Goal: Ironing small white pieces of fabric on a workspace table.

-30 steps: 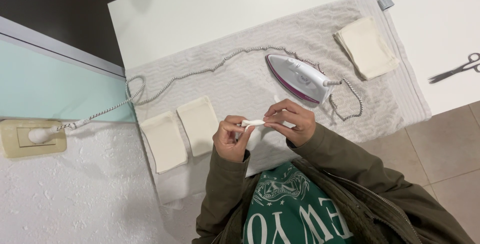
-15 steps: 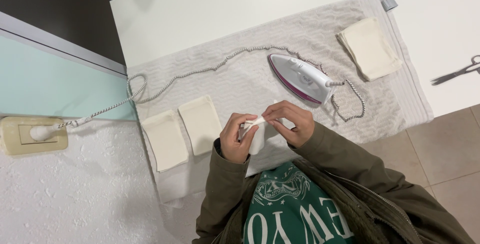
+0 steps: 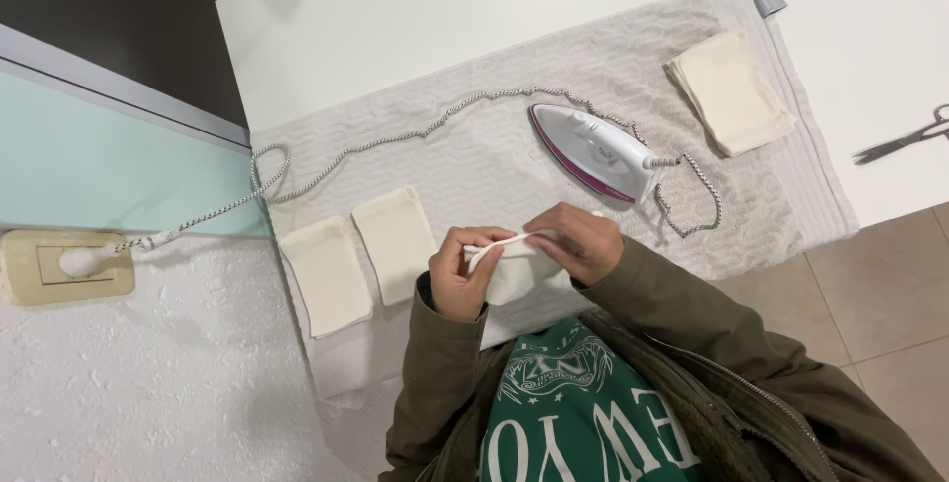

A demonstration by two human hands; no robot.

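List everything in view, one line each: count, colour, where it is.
Cloth piece: one, cream, held up between both hands over the towel's near edge.
Flat cloth pieces: two, cream, side by side on the towel's left end.
Folded cloth stack: one, cream, towel's right end.
Iron: one, white with purple trim, mid-towel.
Cord: one, braided grey-white, from iron to wall socket.
Towel: one, light grey, spread on the table.
Table: one, white.
Scissors: one pair, metal, right table edge.
Left hand: grips the cloth's left side.
Right hand: pinches its right side.
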